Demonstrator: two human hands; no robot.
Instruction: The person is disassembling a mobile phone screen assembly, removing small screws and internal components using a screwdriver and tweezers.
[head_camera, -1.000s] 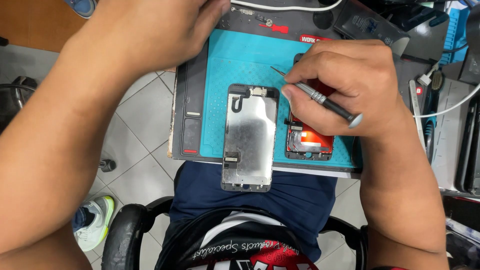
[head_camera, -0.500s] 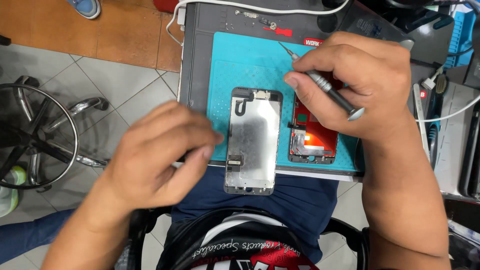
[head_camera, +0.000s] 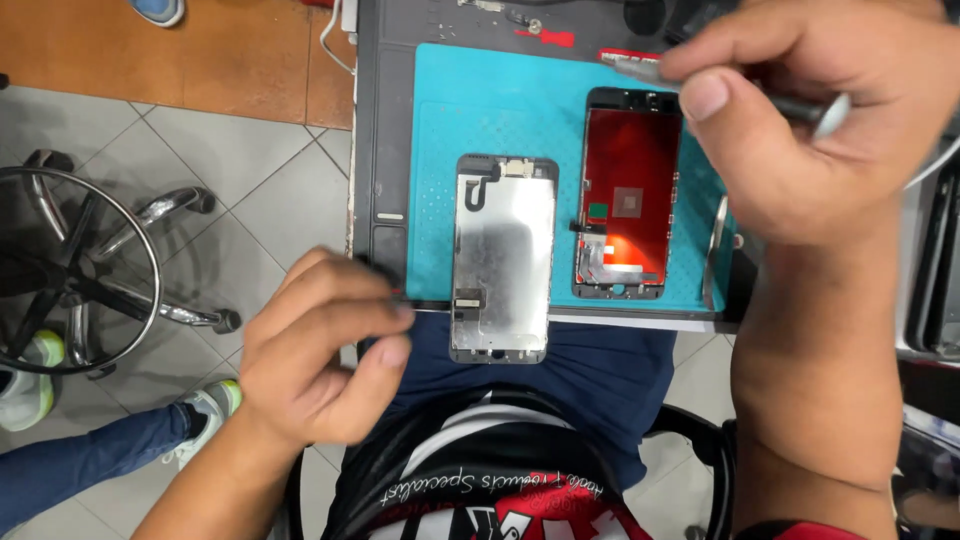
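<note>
Nearest me, at seven o'clock, my left hand has dropped back from the work: half a second ago its fingers lay against the edge of the phone screen assembly, and now they are pinched narrow at the front edge of the grey bench tray; I cannot tell whether anything sits between them. The assembly lies face down, metal backplate up, at the centre, its lower end overhanging the near edge of the teal mat, untouched by either hand. Just beside it at three o'clock, the open phone body with its red interior is now uncovered. Farthest, at one o'clock, my right hand has lifted off it, closed around a slim metal screwdriver.
</note>
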